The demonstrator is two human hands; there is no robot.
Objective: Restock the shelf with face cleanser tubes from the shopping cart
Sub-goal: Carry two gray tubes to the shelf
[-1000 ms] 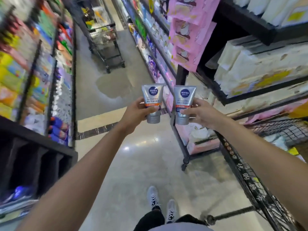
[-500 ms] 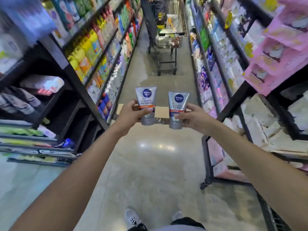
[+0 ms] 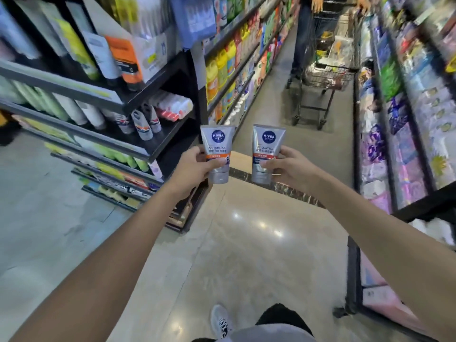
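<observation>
I hold two silver face cleanser tubes upright, caps down, side by side in front of me. My left hand [image 3: 197,166] grips the left tube [image 3: 216,141] around its lower half. My right hand [image 3: 286,166] grips the right tube [image 3: 268,144] the same way. Both tubes carry a round blue logo and an orange band. To the left stands the black end shelf [image 3: 158,146]; a few similar silver tubes [image 3: 142,124] stand on its middle tier. The shopping cart I took them from is out of view.
Shelves of bright bottles [image 3: 227,67] line the aisle's left side and packaged goods [image 3: 404,114] the right. Farther down the aisle a person [image 3: 302,38] stands at another shopping cart [image 3: 325,77] holding goods. A dark stone strip [image 3: 278,186] crosses the glossy floor under my hands.
My view has swung left: the wire cart at the right edge has left the frame and the black end shelf has come close on the left. Both hands keep their tubes.
</observation>
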